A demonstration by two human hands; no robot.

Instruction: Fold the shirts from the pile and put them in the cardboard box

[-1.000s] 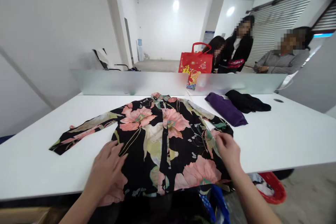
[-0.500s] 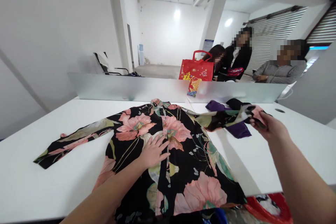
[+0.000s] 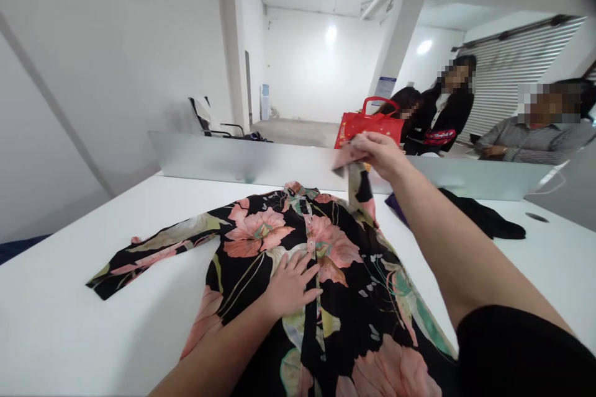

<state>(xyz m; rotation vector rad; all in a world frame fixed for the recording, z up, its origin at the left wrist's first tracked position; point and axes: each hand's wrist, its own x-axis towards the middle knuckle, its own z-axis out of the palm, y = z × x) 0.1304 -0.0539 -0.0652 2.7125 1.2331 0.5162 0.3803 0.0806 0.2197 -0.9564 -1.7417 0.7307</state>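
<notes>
A black floral shirt [image 3: 261, 229] with large pink flowers lies spread on the white table, collar toward the far side. My left hand [image 3: 291, 285] rests flat on its front beside the button placket, fingers apart. Above the table, my right hand [image 3: 375, 152] pinches the cuff end of the shirt's right-side sleeve [image 3: 361, 189], which hangs raised and bent from the shoulder. The other sleeve [image 3: 158, 247] stretches out flat to the left.
A frosted divider [image 3: 209, 158] runs along the table's [image 3: 69, 298] far edge. Behind it stands a red gift bag [image 3: 347, 126], with several people at the right. Dark folded cloth [image 3: 488, 214] lies on the table at the right, near a cable hole [image 3: 537, 218].
My right hand has swung the sleeve end from the far right up and inward toward the collar. The left hand stays on the shirt front. The view has shifted slightly left.
</notes>
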